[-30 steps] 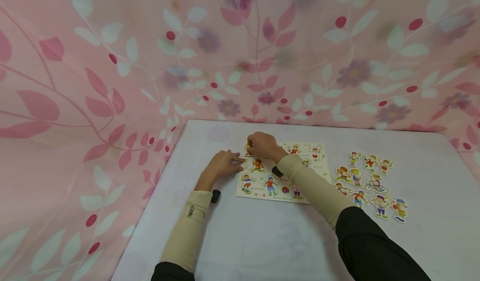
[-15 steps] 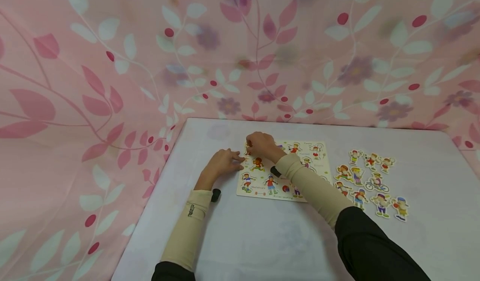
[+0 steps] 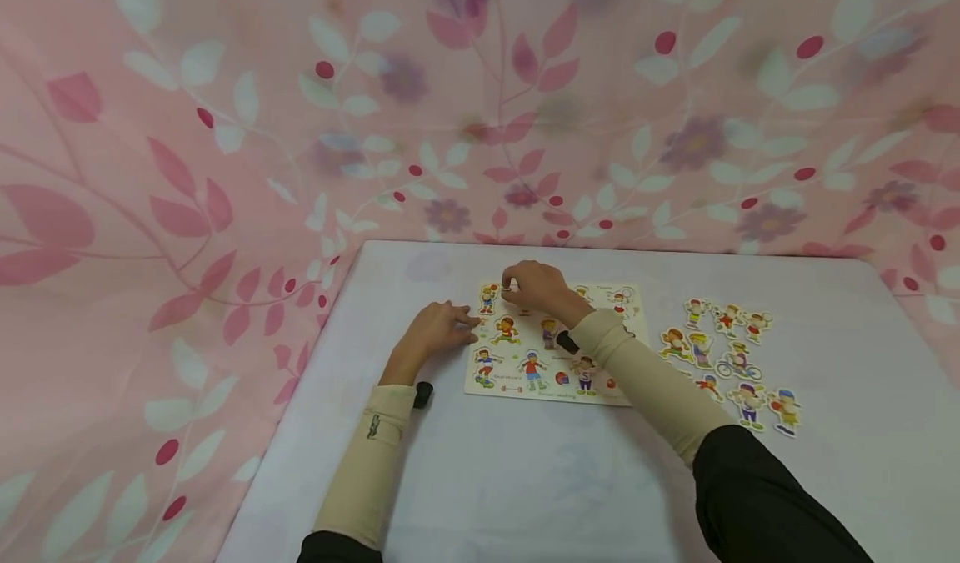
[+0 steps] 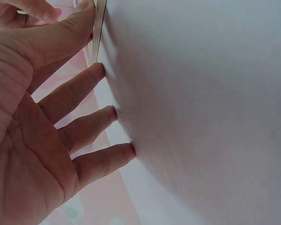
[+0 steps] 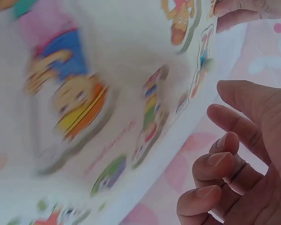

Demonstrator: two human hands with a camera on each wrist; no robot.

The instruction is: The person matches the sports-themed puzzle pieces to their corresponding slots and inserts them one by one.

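Resting on the surface [image 3: 525,480], left hand [image 3: 435,334] flat, fingertips touching puzzle board [image 3: 551,342] edge | right hand [image 3: 536,289] curled over board's far side; grip unclear | loose pieces [image 3: 731,359] right of board

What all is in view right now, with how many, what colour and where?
Puzzle board: one, cream with colourful cartoon children, middle of the table.
Loose cut-out figures: about a dozen, multicoloured, in a cluster right of the board.
Table: one, white, bearing everything.
Floral cloth: one, pink with white leaves and red dots, behind and beside the table.
Left hand: fingers straight, fingertips at the board's left edge.
Right hand: fingers curled over the board's far part; whether it holds a piece cannot be told.
Sleeves: two, beige over black.
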